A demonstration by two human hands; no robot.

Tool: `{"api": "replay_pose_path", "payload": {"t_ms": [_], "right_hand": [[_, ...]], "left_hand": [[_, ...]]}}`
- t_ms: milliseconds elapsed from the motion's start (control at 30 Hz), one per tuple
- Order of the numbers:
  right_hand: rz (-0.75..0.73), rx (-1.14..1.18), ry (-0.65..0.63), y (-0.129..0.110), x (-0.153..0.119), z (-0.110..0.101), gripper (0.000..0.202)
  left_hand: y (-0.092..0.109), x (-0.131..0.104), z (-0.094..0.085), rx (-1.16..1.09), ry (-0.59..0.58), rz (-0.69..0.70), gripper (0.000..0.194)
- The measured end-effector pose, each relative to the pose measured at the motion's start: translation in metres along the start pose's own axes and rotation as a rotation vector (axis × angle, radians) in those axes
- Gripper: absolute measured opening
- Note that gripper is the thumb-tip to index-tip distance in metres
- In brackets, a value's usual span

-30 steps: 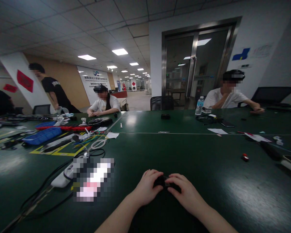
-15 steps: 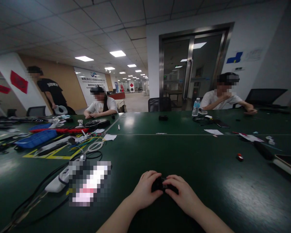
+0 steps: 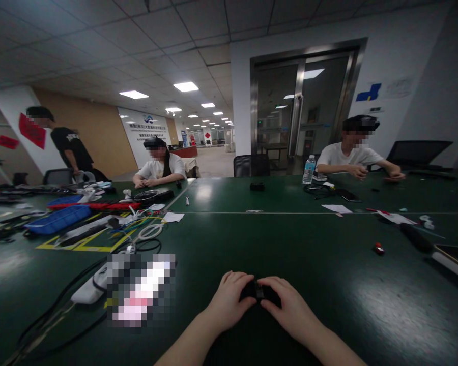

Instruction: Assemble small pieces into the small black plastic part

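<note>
A small black object rests at the near middle of the green table, mostly covered by my fingers; its kind cannot be made out. My left hand closes on its left side, thumb in front and fingers behind. From the right, my right hand grips the same object in a like way. The fingertips of both hands almost meet over it.
Left of my hands lie a white power strip with black cables and a blurred bright panel. A small red item sits to the right. Farther back are a blue tray, a water bottle and two seated people.
My fingers have shifted slightly on the black object, and my right fingertips have moved a little left. The person across on the right has lowered a hand; the standing person has moved left.
</note>
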State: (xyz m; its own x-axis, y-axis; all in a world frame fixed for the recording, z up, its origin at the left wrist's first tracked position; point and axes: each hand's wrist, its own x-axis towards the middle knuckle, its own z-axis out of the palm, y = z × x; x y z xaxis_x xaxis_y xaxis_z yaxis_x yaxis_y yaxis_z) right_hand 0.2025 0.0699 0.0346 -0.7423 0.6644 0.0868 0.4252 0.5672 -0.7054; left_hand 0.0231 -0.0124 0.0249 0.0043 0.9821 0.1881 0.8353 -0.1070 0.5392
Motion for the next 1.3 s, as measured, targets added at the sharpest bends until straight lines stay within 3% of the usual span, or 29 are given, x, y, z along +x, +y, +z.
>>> {"api": "replay_pose_path", "payload": {"t_ms": [300,500,667,1100,1300], "right_hand": [[-0.021,0.013,-0.006,0.0029,0.001,0.0006,0.027],[-0.018,0.013,-0.018,0.0002,0.0008,-0.0006,0.027],[-0.032,0.003,-0.007,0.0006,0.0022,-0.0003,0.026],[-0.014,0.007,-0.028,-0.002,0.0003,-0.0021,0.029],[-0.006,0.006,-0.035,-0.0015,0.0003,-0.003,0.029]], "left_hand": [[0.0059,-0.0013,-0.0041,-0.019,-0.004,0.006,0.046],[0.0078,-0.0014,-0.0034,-0.019,0.019,0.065,0.025],[0.0017,-0.0007,0.002,0.026,0.032,0.091,0.023],[0.0021,0.0002,-0.0008,-0.02,-0.003,0.038,0.019],[0.0084,-0.0012,-0.0064,-0.112,0.009,-0.049,0.033]]}}
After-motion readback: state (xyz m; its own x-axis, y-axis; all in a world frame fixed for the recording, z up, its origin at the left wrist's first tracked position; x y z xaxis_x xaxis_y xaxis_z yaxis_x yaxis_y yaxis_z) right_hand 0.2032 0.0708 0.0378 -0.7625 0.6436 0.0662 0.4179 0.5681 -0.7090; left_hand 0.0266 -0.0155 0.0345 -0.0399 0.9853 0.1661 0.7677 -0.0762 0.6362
